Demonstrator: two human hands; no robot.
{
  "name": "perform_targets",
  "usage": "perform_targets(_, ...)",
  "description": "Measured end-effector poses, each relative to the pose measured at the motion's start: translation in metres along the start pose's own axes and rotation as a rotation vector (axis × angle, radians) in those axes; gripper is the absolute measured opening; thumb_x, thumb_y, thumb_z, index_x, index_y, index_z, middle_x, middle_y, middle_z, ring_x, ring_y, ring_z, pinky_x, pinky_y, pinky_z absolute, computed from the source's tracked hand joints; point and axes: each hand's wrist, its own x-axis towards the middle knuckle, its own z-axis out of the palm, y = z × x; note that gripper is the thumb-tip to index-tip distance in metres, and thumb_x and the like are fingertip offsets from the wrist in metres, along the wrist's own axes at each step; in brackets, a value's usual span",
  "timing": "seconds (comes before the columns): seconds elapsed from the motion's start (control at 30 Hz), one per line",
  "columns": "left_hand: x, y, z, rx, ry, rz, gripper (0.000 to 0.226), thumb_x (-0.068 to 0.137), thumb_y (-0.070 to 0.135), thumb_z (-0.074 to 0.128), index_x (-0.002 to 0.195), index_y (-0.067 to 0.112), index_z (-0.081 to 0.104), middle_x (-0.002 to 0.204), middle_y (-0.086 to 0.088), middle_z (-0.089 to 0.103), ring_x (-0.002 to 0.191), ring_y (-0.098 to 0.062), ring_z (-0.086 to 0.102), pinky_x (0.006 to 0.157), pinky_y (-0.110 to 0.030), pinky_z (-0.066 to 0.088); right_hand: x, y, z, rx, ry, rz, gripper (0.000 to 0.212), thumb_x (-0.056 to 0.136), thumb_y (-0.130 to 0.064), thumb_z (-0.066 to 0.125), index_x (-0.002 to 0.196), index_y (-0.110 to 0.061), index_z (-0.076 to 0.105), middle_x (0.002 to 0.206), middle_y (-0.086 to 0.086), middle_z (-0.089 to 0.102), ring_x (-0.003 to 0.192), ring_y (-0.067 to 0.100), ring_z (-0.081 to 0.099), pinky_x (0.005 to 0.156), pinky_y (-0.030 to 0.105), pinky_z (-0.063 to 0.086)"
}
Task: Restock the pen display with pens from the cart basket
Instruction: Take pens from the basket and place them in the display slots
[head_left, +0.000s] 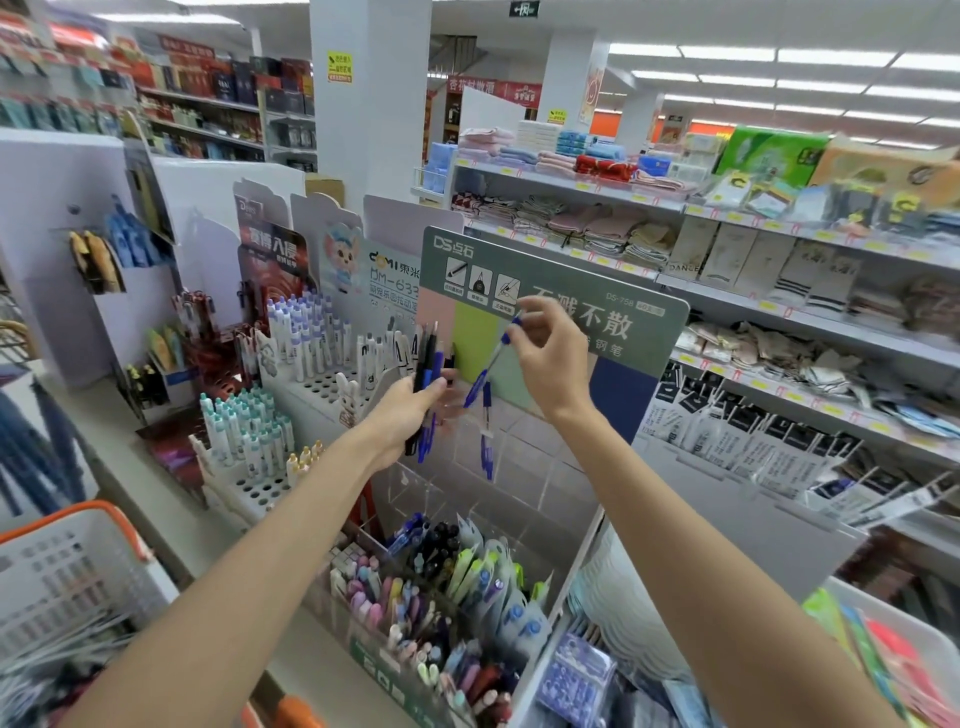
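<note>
left hand (409, 411) raised, gripping a pen bundle (431, 356); right hand (550, 358) pinches a tilted blue pen (490, 365).

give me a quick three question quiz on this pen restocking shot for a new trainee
1. True or false: the left hand holds just one pen.
2. Which hand pinches a single blue pen by its upper end? A) left B) right C) neither
3. Fill in: the cart basket at lower left has an ____ handle.

Key: 1 false, the left hand grips a bunch of pens. 2 B, the right hand. 3 orange.
</note>
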Motion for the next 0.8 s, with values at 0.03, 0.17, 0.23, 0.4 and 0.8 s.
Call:
perform_targets(0.03,0.003,-0.002,-0.004,-0.012,0.040,-0.008,0.029,0.106,0.019,0.044,0.130,0.012,0.059,0.109,-0.007,0.070,0.084,-0.015,0.072,0.074,-0.034,0.061,0.002,0.000,-0.003,0.000,0.050,-0.030,0.027,0.093,0.001,0.064,0.118,-0.007,0.062,0.089,-0.002,0.064,0.076,-0.007,0.061,0.073,0.009,0.049)
perform_targets(0.17,0.006,-0.003,-0.007,-0.042,0.083,-0.022,0.027,0.107,0.018,0.041,0.128,0.012,0.056,0.081,-0.006,0.061,0.058,-0.010,0.053,0.058,-0.024,0.051,0.001,0.005,-0.003,-0.098,0.033,-0.108,0.029,0.093,0.000,0.063,0.120,-0.008,0.058,0.091,0.003,0.065,0.081,0.014,0.064,0.078,0.023,0.055)
perform_targets(0.23,0.006,-0.003,-0.005,-0.049,0.067,-0.021,0.026,0.107,0.018,0.041,0.128,0.012,0.055,0.077,-0.003,0.056,0.056,-0.009,0.046,0.055,-0.023,0.047,-0.004,0.010,0.001,-0.142,-0.019,-0.116,0.025,0.092,0.002,0.063,0.116,-0.006,0.059,0.090,0.002,0.063,0.083,0.016,0.063,0.080,0.027,0.056)
perform_targets(0.4,0.007,-0.002,-0.003,-0.078,0.058,-0.019,0.024,0.107,0.018,0.041,0.126,0.013,0.056,0.077,-0.003,0.054,0.057,-0.010,0.045,0.053,-0.021,0.046,-0.015,0.027,0.009,-0.219,-0.126,-0.106,0.028,0.092,0.002,0.065,0.118,-0.004,0.059,0.097,0.008,0.067,0.089,0.018,0.063,0.084,0.034,0.057)
perform_targets(0.8,0.005,-0.004,0.000,-0.143,0.030,-0.063,0.022,0.107,0.012,0.039,0.120,0.016,0.056,0.071,-0.002,0.049,0.051,-0.009,0.038,0.045,-0.020,0.039,-0.028,0.040,0.023,-0.308,-0.325,0.059,0.033,0.093,0.002,0.062,0.126,-0.005,0.062,0.115,0.015,0.068,0.103,0.028,0.064,0.091,0.041,0.054)
